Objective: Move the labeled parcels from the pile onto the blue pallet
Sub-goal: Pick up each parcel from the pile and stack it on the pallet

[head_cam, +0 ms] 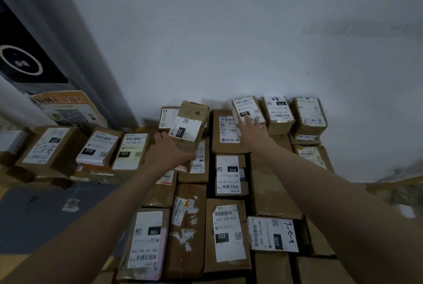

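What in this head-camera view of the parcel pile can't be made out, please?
- Blue pallet: not identifiable in the head view; boxes cover the floor.
- Right hand on the 032 parcel: fingertips blurred, grip unclear.
- Fine print on the labels: too small.
- Box under the left hand: the tilted 220 parcel hides it.

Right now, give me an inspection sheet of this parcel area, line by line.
Surface: dark floor at left; no blue pallet seen.
Job's things: cardboard parcels packed side by side against the wall; the tilted 220 parcel sits raised above its neighbours; the 032 parcel stands in the back row.
Clutter: a paper scrap on the floor.
Hands: left hand grips the lower edge of the 220 parcel; right hand reaches with fingers on the 032 parcel, grip unclear.
Cables: nothing seen.
Surroundings: plain white wall behind; grey column at left with a QR-code sign leaning at its foot.
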Tool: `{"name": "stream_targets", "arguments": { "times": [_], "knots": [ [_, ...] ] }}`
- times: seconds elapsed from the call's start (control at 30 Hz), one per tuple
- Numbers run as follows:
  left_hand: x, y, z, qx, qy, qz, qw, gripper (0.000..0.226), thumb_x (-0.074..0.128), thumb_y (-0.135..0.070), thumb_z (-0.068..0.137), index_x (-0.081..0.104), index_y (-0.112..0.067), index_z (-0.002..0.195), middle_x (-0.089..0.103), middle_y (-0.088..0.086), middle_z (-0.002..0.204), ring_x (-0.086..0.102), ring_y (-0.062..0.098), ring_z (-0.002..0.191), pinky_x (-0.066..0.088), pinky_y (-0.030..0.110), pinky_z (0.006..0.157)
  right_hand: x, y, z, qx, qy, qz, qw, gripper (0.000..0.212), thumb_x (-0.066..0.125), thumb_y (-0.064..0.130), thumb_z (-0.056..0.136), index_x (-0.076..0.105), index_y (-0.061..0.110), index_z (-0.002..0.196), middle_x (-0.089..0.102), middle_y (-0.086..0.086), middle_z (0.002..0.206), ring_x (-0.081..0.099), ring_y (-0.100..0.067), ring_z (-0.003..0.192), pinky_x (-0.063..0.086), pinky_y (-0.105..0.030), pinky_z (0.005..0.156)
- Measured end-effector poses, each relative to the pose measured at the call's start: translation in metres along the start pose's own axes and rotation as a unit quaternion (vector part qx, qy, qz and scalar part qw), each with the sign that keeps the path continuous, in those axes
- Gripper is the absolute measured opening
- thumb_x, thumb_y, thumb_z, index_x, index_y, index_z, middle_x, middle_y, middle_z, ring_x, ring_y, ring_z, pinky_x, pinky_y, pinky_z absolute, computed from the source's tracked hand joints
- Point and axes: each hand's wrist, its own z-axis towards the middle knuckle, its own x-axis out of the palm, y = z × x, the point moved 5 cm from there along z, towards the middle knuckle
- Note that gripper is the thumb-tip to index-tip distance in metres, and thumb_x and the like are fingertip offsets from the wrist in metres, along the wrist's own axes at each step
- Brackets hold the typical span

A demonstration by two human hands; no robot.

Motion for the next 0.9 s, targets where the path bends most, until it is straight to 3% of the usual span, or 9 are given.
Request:
{"name": "stream_targets", "arguments": {
  "times": [0.2,0.4,0.53,0.7,0.9],
  "knots": [
    [0.009,-0.012,0.019,0.009,0.004,-0.002,1.000,0.118,0.075,-0.071,0.056,0.026,-0.006,0.140,0.034,0.013,0.136,0.051,0.032,0.117,0.048,0.041,0.085,0.001,-0.008,0.012,0.009,-0.031,-0.041,0.999,0.061,0.059,0.025,0.091,0.034,0.017,0.146,0.022,-0.013,0.151,0.028,-0.036,0.136,0.034,-0.056,0.109],
    [0.027,-0.015,0.027,0.001,0.023,-0.001,1.000,0.119,0.075,-0.074,0.055,0.027,-0.006,0.140,0.033,0.013,0.138,0.048,0.032,0.121,0.050,0.042,0.087,0.002,-0.008,0.017,0.027,-0.035,-0.059,0.997,0.072,0.062,0.028,0.089,0.025,0.012,0.149,0.019,-0.017,0.153,0.023,-0.036,0.139,0.042,-0.048,0.102],
    [0.031,-0.015,0.028,0.004,0.024,0.007,1.000,0.119,0.075,-0.075,0.054,0.028,-0.005,0.139,0.034,0.014,0.138,0.049,0.033,0.121,0.050,0.043,0.087,-0.004,-0.006,0.019,0.054,-0.032,0.016,0.998,0.073,0.066,0.029,0.088,0.027,0.011,0.147,0.025,-0.017,0.149,0.028,-0.035,0.136,0.045,-0.053,0.099],
    [0.024,-0.020,0.022,0.015,0.016,0.014,1.000,0.122,0.074,-0.075,0.055,0.026,-0.004,0.141,0.033,0.014,0.139,0.048,0.034,0.122,0.050,0.045,0.087,-0.017,-0.012,0.006,0.063,-0.077,0.065,0.993,0.061,0.067,0.015,0.085,0.038,0.010,0.138,0.032,-0.015,0.143,0.035,-0.031,0.129,0.047,-0.044,0.096],
    [0.013,-0.025,-0.002,0.027,0.010,0.011,1.000,0.123,0.074,-0.074,0.056,0.025,-0.003,0.143,0.032,0.015,0.140,0.048,0.034,0.122,0.050,0.044,0.087,-0.023,-0.025,-0.028,0.041,-0.027,0.057,0.997,0.039,0.052,0.010,0.093,0.047,0.011,0.131,0.047,-0.013,0.131,0.045,-0.029,0.122,0.046,-0.041,0.088]
  ]
}}
